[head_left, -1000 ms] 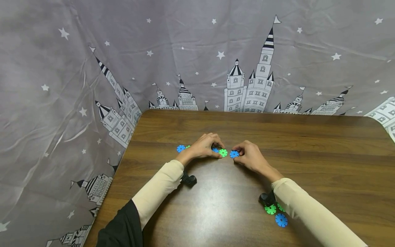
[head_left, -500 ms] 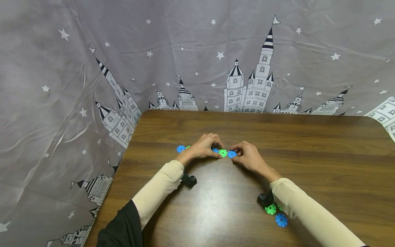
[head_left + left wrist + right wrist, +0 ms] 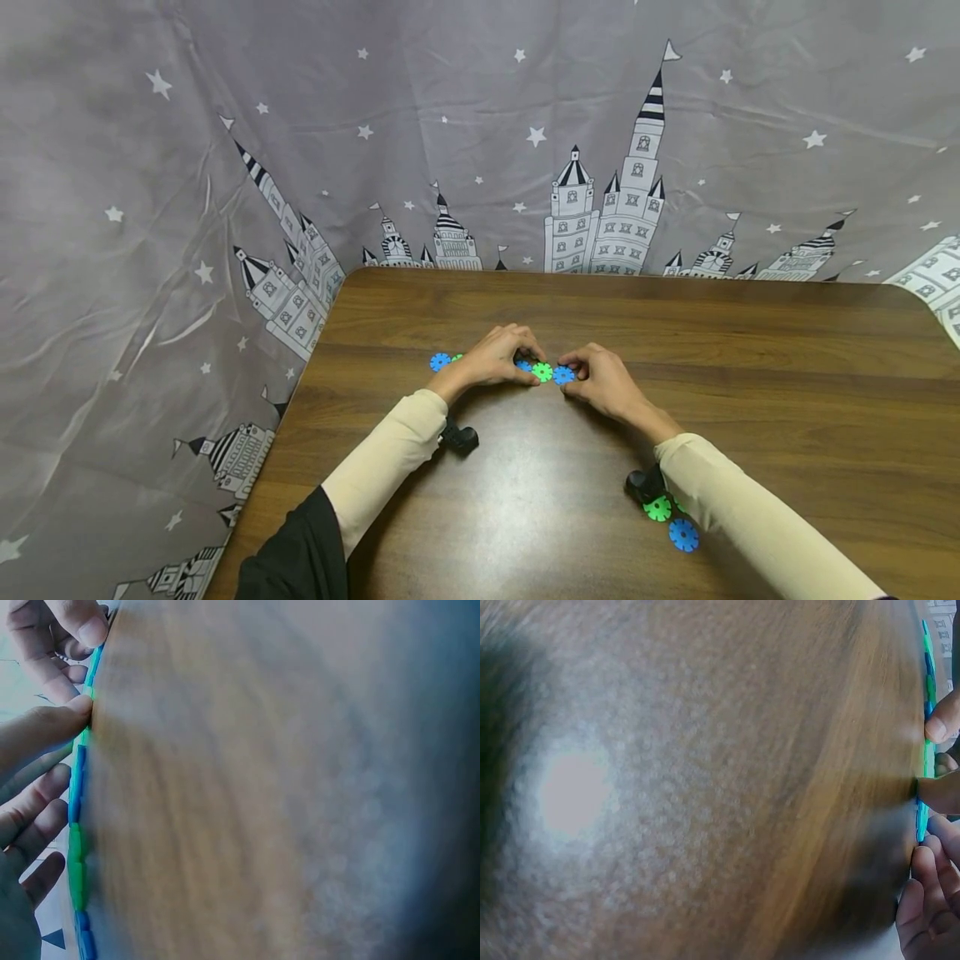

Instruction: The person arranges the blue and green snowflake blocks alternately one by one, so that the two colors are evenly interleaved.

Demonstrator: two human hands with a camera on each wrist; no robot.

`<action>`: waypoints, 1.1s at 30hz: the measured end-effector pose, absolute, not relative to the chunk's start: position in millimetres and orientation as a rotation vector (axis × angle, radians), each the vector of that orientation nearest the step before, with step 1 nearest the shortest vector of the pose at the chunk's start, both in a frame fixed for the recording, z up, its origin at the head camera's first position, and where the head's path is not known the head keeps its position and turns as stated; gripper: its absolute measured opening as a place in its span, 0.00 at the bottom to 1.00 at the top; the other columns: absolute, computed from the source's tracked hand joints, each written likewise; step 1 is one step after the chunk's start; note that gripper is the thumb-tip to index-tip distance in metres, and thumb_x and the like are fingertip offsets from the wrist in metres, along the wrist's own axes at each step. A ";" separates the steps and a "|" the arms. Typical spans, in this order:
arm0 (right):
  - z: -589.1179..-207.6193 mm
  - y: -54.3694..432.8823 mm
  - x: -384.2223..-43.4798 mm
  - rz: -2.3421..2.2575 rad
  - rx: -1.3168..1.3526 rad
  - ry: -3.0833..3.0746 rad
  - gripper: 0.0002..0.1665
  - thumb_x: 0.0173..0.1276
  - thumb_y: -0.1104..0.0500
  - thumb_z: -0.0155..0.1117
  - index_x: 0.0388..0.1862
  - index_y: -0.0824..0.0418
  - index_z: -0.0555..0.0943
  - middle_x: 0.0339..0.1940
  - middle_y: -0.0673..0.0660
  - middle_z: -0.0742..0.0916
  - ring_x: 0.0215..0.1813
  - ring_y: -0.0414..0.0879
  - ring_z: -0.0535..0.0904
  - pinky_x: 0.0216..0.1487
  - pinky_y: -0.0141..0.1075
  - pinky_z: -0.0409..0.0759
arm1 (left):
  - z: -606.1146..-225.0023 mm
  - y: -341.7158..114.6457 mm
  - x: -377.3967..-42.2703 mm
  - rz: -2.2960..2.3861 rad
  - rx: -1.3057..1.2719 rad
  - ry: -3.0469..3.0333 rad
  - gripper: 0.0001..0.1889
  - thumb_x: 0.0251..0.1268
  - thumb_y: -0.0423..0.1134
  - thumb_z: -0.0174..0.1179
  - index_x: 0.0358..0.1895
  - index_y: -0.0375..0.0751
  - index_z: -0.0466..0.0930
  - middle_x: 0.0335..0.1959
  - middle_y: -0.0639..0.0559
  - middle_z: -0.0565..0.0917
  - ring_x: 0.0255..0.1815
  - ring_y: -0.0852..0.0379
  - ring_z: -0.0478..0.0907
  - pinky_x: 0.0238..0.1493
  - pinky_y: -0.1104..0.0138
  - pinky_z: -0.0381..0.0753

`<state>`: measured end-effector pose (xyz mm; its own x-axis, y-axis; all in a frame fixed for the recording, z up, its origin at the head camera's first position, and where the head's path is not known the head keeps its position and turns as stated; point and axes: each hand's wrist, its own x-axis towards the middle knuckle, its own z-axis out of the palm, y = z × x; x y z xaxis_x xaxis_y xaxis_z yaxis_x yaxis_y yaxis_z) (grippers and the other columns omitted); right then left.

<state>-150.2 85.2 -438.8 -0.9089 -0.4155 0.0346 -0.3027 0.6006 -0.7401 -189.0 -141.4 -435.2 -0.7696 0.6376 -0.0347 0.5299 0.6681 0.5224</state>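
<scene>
A row of notched plastic discs, blue and green by turns, lies flat along the table. My left hand [image 3: 495, 357] arches over the row and pinches a green notched disc [image 3: 542, 372] between thumb and fingers. Just right of it, my right hand [image 3: 606, 382] pinches a blue notched disc [image 3: 563, 375] by its edges. The two discs meet edge to edge; whether their notches interlock is too small to tell. Under the left hand, another blue disc [image 3: 77, 784] and green disc [image 3: 78, 862] show in the left wrist view. The row's leftmost disc [image 3: 440, 362] is blue.
Near the right forearm lie loose discs, one green [image 3: 657, 508], one blue [image 3: 683, 535], and another green one partly hidden by the sleeve. A black wrist camera [image 3: 459, 437] hangs under each wrist. A grey castle-print curtain [image 3: 450, 125] stands behind the wooden table [image 3: 787, 358].
My right hand has slid left with the blue disc, closing the gap to the green one. Over the last half second both hands stay nearly still. The left hand has kept its place.
</scene>
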 end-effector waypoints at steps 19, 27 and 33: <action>-437.4 83.1 -148.0 -1.182 -0.580 2.680 0.22 0.55 0.66 0.74 0.50 0.68 0.84 0.37 0.57 0.81 0.38 0.47 0.76 0.41 0.36 0.74 | -437.1 -141.5 -186.6 0.747 0.943 2.677 0.19 0.50 0.47 0.76 0.47 0.49 0.87 0.42 0.57 0.79 0.46 0.58 0.71 0.54 0.61 0.65; -436.2 83.3 -147.6 -1.183 -0.583 2.689 0.22 0.54 0.65 0.73 0.50 0.68 0.84 0.37 0.57 0.81 0.37 0.47 0.76 0.40 0.37 0.74 | -435.2 -141.5 -186.8 0.746 0.944 2.672 0.19 0.50 0.47 0.76 0.47 0.49 0.87 0.43 0.57 0.80 0.47 0.58 0.71 0.54 0.61 0.65; -436.7 87.3 -145.7 -1.235 -0.603 2.710 0.26 0.54 0.62 0.75 0.52 0.67 0.83 0.41 0.58 0.81 0.37 0.46 0.75 0.40 0.38 0.73 | -435.8 -141.5 -187.7 0.740 0.944 2.669 0.20 0.50 0.48 0.75 0.48 0.50 0.86 0.45 0.57 0.80 0.48 0.58 0.71 0.55 0.61 0.65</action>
<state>-145.7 87.3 -436.7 -0.9160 -0.3951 0.0690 -0.3114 0.5921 -0.7433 -187.7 -141.5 -435.8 -0.7711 0.6359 -0.0339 0.5277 0.6679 0.5248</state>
